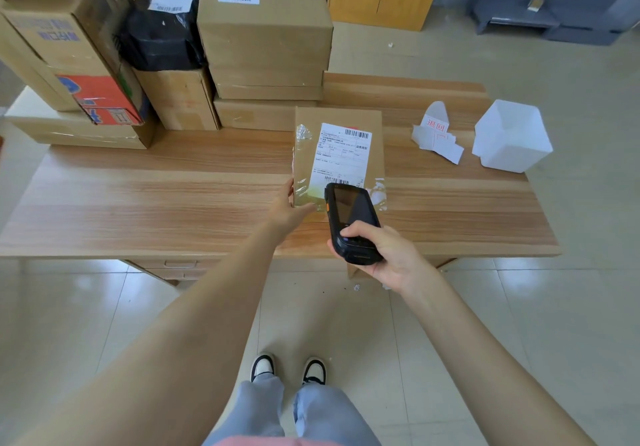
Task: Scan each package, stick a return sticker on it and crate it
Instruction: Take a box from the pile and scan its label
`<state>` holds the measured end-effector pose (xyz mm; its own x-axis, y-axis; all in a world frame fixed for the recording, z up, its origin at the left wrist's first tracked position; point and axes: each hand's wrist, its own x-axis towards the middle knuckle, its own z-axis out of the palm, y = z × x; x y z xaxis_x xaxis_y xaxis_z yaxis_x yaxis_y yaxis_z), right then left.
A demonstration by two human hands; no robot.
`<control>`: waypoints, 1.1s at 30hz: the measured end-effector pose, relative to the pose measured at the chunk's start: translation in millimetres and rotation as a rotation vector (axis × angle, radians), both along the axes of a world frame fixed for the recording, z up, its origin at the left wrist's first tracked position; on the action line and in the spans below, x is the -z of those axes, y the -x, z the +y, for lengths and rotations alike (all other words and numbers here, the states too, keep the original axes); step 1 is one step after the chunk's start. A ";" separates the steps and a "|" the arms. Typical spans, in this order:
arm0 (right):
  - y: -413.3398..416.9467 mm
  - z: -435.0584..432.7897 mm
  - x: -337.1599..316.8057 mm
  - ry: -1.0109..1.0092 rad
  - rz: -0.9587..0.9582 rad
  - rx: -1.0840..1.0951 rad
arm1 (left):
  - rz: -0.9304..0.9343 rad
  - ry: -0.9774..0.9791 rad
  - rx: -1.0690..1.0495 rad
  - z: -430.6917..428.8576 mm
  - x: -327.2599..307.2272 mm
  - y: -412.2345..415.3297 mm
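Nearest me, my right hand [388, 255] is wrapped round the lower end of the black scanner [349, 219], thumb on its keys and its head pointing forward. Just left of it, my left hand [287, 208] rests on the cardboard package [375, 134]. The thumb runs up the left edge and the fingers lie fairly straight across the taped near corner, not curled round it. The package lies flat on the worktop [173, 203] directly ahead of both hands, white shipping label [341, 155] facing up. The scanner's top overlaps the label's lower barcode in my view. Farther out, right of my right hand, a sheet of return stickers [438, 134] with red print lies beside a white container [510, 137]. Beyond my left hand, stacked packages [263, 30] fill the worktop's far side.
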<state>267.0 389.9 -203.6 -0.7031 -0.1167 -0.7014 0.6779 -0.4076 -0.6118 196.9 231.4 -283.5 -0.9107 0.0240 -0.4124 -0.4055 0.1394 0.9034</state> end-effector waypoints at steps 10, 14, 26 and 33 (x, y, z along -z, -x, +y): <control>-6.2 -4.6 -0.3 -0.041 0.031 -0.032 | 0.002 -0.003 0.004 -0.4 0.0 1.6; -8.3 -5.7 1.1 -0.084 0.072 -0.067 | 0.003 -0.011 0.005 -0.2 0.0 2.1; -6.4 -7.6 8.1 -0.033 0.057 -0.049 | 0.007 0.001 0.008 -0.5 0.8 3.9; -5.6 -6.8 8.7 -0.039 0.070 -0.037 | 0.013 0.012 0.013 -1.1 5.0 6.9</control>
<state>272.6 383.1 -212.3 -0.7462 -0.1170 -0.6554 0.6472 -0.3583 -0.6729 190.0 230.2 -288.5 -0.9157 0.0312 -0.4007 -0.3916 0.1554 0.9069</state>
